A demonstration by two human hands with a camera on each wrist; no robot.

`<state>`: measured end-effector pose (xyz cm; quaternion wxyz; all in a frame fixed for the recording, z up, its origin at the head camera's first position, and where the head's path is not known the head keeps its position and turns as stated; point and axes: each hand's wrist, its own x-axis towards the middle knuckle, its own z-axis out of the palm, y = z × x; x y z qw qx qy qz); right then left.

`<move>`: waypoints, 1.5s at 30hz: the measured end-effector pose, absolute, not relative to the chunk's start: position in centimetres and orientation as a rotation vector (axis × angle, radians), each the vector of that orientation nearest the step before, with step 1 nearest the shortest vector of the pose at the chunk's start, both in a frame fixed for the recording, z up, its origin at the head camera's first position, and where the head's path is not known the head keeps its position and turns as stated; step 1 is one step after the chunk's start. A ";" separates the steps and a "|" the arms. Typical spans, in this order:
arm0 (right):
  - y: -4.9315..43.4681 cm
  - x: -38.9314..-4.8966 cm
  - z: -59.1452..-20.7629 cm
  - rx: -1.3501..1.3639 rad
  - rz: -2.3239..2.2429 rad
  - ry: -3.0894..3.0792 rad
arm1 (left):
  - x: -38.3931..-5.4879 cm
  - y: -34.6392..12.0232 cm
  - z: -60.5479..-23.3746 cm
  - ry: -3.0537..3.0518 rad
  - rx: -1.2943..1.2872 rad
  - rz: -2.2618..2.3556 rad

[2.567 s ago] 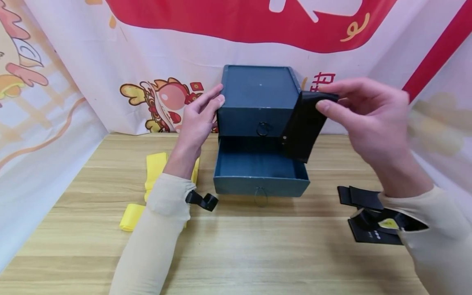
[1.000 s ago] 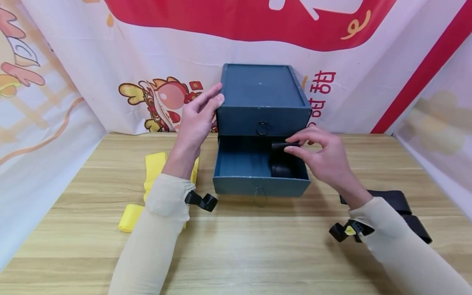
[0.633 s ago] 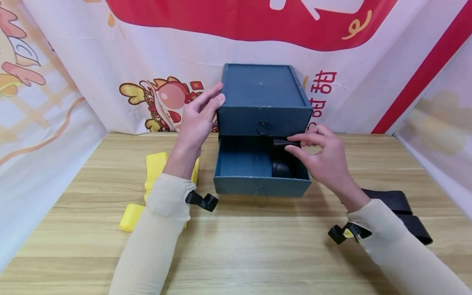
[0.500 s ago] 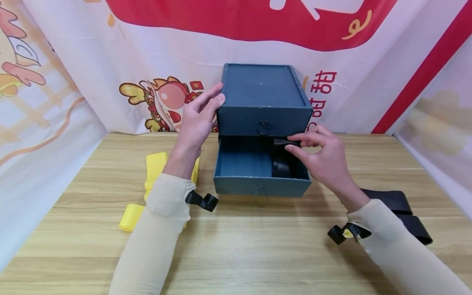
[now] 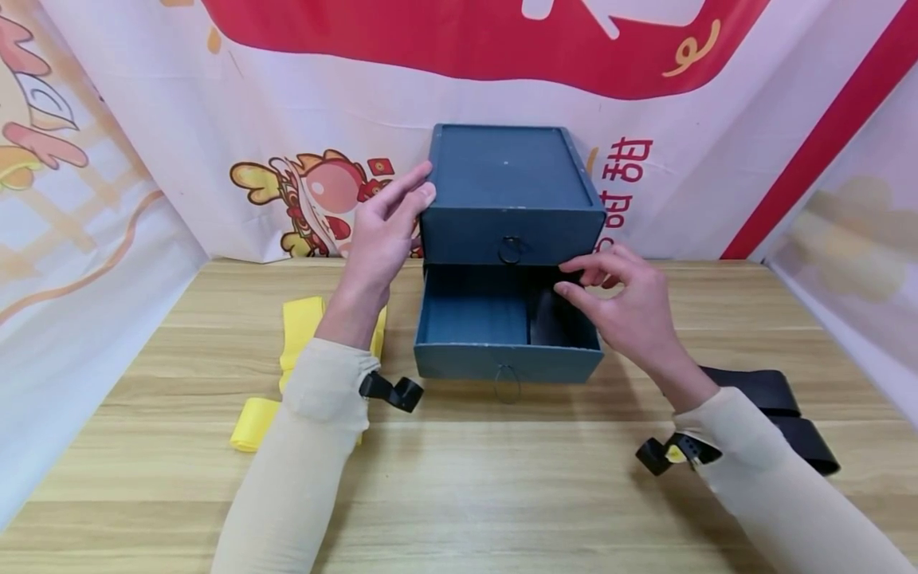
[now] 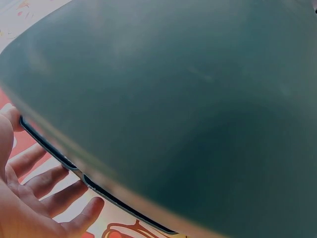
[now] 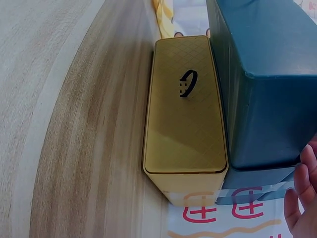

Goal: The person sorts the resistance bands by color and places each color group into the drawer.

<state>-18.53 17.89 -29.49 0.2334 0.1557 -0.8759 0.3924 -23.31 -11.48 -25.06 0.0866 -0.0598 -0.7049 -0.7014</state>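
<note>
A dark blue two-drawer box [image 5: 505,167] stands against the backdrop, its lower drawer [image 5: 459,363] pulled out. My left hand [image 5: 385,239] rests its fingers against the box's left side; the left wrist view shows them spread along an edge. Inside the drawer's right part lies a folded black band [image 5: 555,319]. Just above it is my right hand [image 5: 631,303], thumb and index finger apart with nothing between them. The right wrist view catches only a few of its fingertips [image 7: 304,178], beside the blue box. A gold-looking panel [image 7: 185,129] with a dark loop shows there too.
Folded yellow bands [image 5: 303,323] lie on the wooden table [image 5: 459,494] at the left, partly behind my left forearm. More black bands [image 5: 760,391] lie at the right, partly under my right forearm. A printed cloth backdrop [image 5: 323,96] hangs behind the box.
My right hand brought the black band from above the box's right side down into the lower drawer. Its fingers have since let go and the band has dropped flat. My left hand stayed put.
</note>
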 end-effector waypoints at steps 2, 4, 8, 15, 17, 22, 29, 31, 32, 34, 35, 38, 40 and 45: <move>17.9 -18.6 -29.4 0.420 1.087 -2.412 | -23.3 -11.5 -25.0 -2.098 -0.178 -2.092; 17.8 -18.6 -29.4 0.413 1.094 -2.417 | -23.2 -11.5 -24.9 -2.097 -0.175 -2.096; 17.8 -18.6 -29.3 0.410 1.104 -2.426 | -23.3 -11.5 -24.9 -2.095 -0.173 -2.101; 18.9 -18.2 -28.7 0.426 1.136 -2.479 | -23.3 -11.5 -25.0 -2.086 -0.192 -2.112; 19.6 -18.0 -28.5 0.439 1.141 -2.482 | -23.3 -11.4 -25.0 -2.081 -0.202 -2.114; 21.6 -17.4 -28.1 0.468 1.154 -2.440 | -23.3 -11.2 -25.0 -2.084 -0.212 -2.110; 24.3 -16.6 -28.0 0.379 1.206 -2.400 | -23.2 -11.3 -25.0 -2.108 -0.167 -2.088; 25.1 -16.3 -28.0 0.320 1.221 -2.402 | -23.2 -11.4 -25.0 -2.110 -0.161 -2.085; 25.6 -16.2 -28.1 0.291 1.234 -2.403 | -23.2 -11.5 -25.0 -2.110 -0.159 -2.084; 26.5 -16.0 -28.1 0.240 1.275 -2.403 | -23.2 -11.6 -25.0 -2.108 -0.158 -2.087; 27.1 -15.9 -28.2 0.224 1.301 -2.400 | -23.2 -11.6 -25.0 -2.105 -0.159 -2.091; 28.8 -15.5 -28.3 0.181 1.415 -2.362 | -23.2 -11.6 -25.0 -2.098 -0.161 -2.100; 29.9 -15.3 -28.4 0.150 1.466 -2.339 | -23.2 -11.5 -25.0 -2.097 -0.163 -2.102; 32.6 -14.4 -28.9 0.017 1.408 -2.383 | -23.3 -11.4 -25.0 -2.097 -0.168 -2.099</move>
